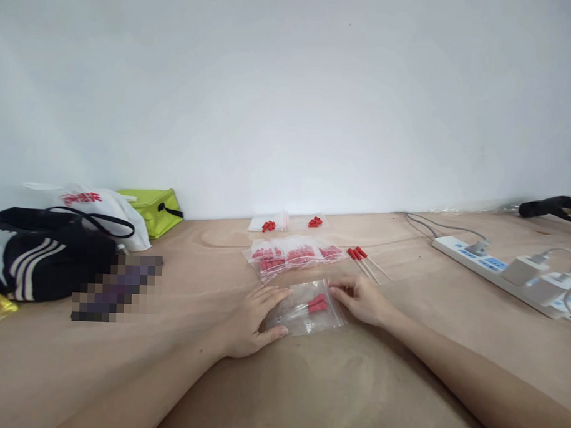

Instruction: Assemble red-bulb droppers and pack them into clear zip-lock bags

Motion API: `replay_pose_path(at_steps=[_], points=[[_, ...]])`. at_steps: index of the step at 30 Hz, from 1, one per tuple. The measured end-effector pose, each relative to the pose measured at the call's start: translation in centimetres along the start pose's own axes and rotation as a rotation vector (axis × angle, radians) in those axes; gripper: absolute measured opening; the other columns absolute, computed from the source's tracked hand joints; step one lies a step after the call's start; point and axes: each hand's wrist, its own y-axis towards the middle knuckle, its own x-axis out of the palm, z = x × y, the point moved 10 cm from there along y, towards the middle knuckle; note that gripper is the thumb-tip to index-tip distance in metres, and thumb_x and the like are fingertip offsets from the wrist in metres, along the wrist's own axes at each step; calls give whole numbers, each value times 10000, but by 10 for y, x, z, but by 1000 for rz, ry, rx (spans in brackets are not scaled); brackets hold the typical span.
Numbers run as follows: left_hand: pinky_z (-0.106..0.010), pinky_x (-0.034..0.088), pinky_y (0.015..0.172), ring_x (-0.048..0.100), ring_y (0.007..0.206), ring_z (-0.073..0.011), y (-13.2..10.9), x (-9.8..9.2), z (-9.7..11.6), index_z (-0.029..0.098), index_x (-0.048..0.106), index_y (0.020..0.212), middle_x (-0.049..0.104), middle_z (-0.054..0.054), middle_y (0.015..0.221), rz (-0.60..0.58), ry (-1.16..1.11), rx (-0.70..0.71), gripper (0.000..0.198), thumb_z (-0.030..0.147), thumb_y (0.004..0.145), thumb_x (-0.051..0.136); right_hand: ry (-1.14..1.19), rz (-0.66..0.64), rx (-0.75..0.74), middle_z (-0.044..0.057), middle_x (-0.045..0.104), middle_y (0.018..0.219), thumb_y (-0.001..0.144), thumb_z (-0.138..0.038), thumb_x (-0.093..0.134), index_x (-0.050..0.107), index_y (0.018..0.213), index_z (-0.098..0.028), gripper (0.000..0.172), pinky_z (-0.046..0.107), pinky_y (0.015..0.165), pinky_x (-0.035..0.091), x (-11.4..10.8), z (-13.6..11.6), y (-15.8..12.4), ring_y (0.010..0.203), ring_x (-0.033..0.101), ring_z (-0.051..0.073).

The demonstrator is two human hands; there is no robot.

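Note:
A clear zip bag [294, 311] lies flat on the wooden table, with a few red-tipped sticks [317, 303] inside. My left hand [256, 322] rests at the bag's left side, thumb and fingers spread apart. At the bag's right end, my right hand [360, 298] pinches the edge near the red zip line between thumb and fingers. Just beyond the bag is a row of filled bags [300, 254] with red tips showing. Loose red-tipped sticks [358, 253] lie to their right.
Farther back are two groups of red tips [269, 226] on pale bags. A white power strip [494, 271] with plugs and cables is at right. A black striped bag [54, 262], a white bag [138, 224] and a green bag [159, 213] stand at left, against the wall.

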Motion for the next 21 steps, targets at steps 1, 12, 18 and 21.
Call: replay_pose_path(at_steps=[1, 12, 18, 21], points=[[-454, 270, 996, 372, 1183, -258, 0, 0, 0, 224, 331, 1295, 418, -74, 1307, -1, 1, 0, 541, 416, 809, 471, -135, 113, 72, 44, 647, 822, 776, -272, 436, 648, 816, -192, 230, 277, 645, 426, -18, 13, 1, 703, 570, 169], [-453, 255, 1011, 350, 1205, -252, 0, 4, -4, 201, 339, 1289, 401, -79, 1321, -11, 18, -7, 543, 429, 812, 465, -496, 237, 555, 121, 629, 956, 773, -323, 418, 517, 1081, -156, 365, 318, 658, 403, -72, 92, 0, 903, 571, 261], [-448, 252, 1017, 346, 1209, -247, -1, 5, -4, 216, 325, 1297, 398, -67, 1324, -4, 20, 11, 541, 437, 821, 455, -451, 236, 481, 137, 618, 847, 790, -266, 397, 477, 1097, -116, 351, 298, 639, 406, -69, 89, 7, 809, 581, 237], [-455, 256, 1013, 355, 1202, -246, -1, 4, -1, 216, 324, 1298, 409, -68, 1316, -11, 23, 17, 543, 442, 822, 453, -350, 325, 339, 104, 587, 746, 795, -269, 380, 386, 1177, -64, 434, 294, 616, 410, -77, 72, 8, 726, 562, 218]])
